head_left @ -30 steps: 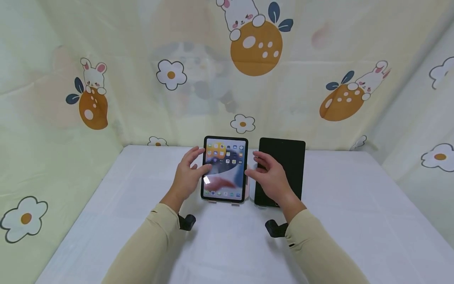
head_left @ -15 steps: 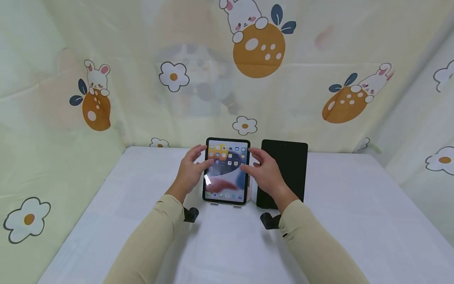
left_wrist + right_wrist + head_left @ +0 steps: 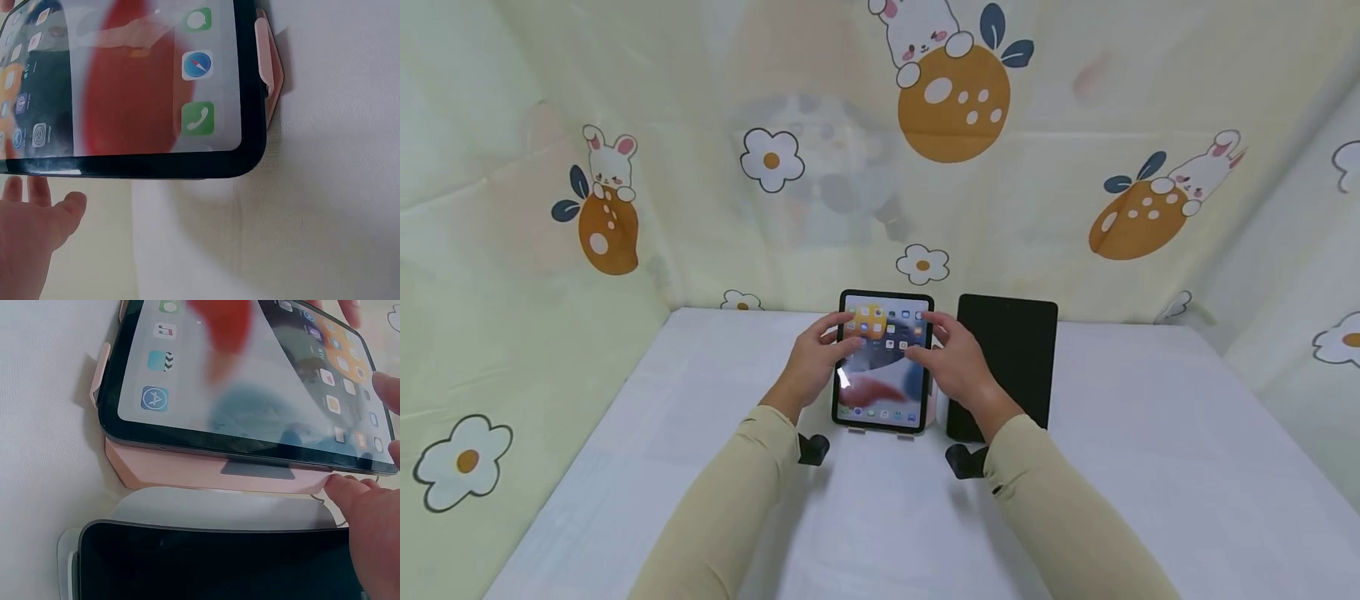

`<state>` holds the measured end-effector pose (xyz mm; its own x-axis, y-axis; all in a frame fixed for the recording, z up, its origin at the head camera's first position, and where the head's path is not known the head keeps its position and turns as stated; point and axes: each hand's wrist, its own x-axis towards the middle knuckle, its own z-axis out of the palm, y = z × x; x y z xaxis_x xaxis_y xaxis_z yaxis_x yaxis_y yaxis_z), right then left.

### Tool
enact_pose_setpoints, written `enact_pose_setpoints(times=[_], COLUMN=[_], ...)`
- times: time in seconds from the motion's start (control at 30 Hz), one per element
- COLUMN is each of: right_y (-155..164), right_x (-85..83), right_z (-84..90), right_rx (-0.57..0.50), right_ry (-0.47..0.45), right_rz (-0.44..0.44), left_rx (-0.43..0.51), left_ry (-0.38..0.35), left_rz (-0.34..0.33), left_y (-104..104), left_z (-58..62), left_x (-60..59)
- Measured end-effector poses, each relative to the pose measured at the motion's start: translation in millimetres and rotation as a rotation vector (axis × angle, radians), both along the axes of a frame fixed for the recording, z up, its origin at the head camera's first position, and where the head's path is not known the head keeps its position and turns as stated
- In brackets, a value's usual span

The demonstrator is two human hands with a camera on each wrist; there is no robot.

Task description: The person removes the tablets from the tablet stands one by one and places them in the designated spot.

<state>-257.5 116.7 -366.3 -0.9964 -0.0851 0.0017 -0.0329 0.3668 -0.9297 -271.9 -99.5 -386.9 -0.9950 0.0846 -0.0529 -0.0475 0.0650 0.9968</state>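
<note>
Lit tablet (image 3: 880, 375) stands tilted back near the rear of the counter (image 3: 865, 525), screen to the person, rows of app icons over a red, white and dark wallpaper. Black border all round. A pink stand (image 3: 187, 472) carries it from behind; two small lips jut out under its lower edge.

Left hand (image 3: 815, 354) at the tablet's left side, fingers and thumb parted, thumb in front of the screen in the head view; left wrist view shows a gap between thumb and tablet edge. Holding nothing visible; contact by the other fingertips can't be told.

Right hand (image 3: 957, 358) at the opposite side, higher part of the tablet, fingers and thumb likewise spread. Right wrist view: a tip just beside the long edge; can't tell if it touches. No grip seen.

Second tablet (image 3: 1011, 350), screen dark, just right of the first with a narrow gap between, on a white stand (image 3: 219, 506), partly behind right hand and wrist.

Beige sleeves (image 3: 718, 500) on both arms; black wrist-worn device (image 3: 815, 450) at each cuff. Behind: pale curtain (image 3: 700, 208) printed with rabbits, orange fruit, white flowers.
</note>
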Motion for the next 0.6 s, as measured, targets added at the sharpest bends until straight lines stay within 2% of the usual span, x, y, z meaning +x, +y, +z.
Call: enact_pose_setpoints(times=[0.13, 0.3, 0.6], right_y=[-1.0, -2.4, -6.8], right_x=[-2.3, -4.5, -7.8], right_z=[0.2, 1.5, 4.5], right_rx=[-0.016, -0.021, 0.004], right_ry=[-0.012, -0.025, -0.043], right_rz=[0.015, 0.025, 0.041], left_rx=[-0.008, -0.001, 0.038], left_ry=[-0.011, -0.028, -0.047], left_rz=[-0.016, -0.003, -0.030], left_y=[4.4, 8.7, 9.5], left_z=[2.2, 3.6, -2.5], left_x=[0.3, -1.6, -6.6])
